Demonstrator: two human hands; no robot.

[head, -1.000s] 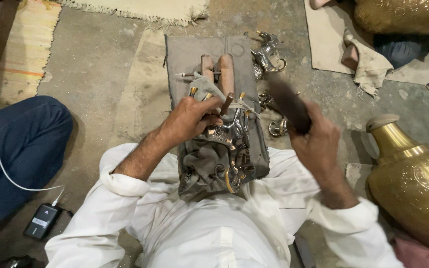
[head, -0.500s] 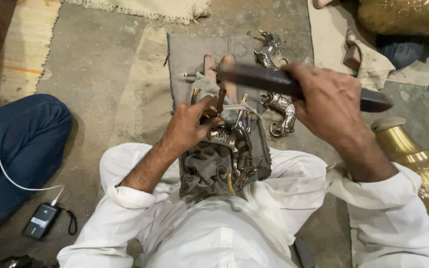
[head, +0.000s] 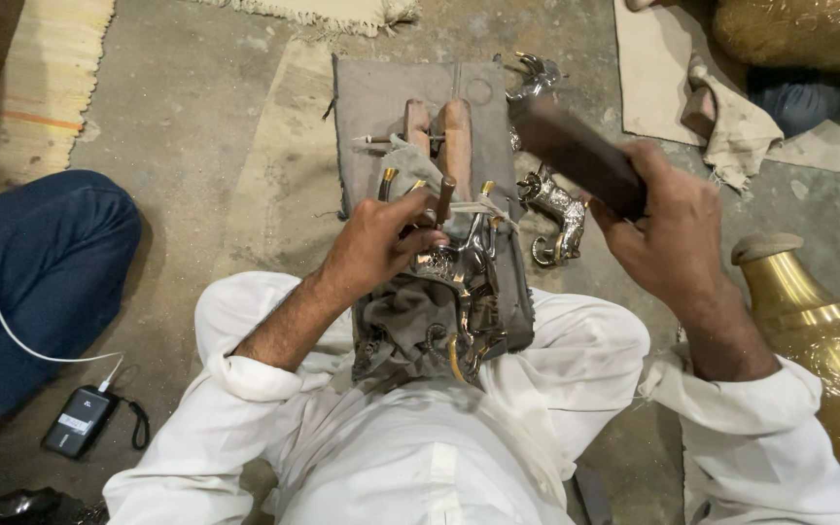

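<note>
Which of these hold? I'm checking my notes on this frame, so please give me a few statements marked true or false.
1. The right hand holds a dark wooden block. True.
2. The left hand is empty. False: it pinches a small rod-like tool over the metal piece.
3. A brass vase stands at the right. True.
4. The metal piece lies on bare floor. False: it rests on grey cloth over the lap.
</note>
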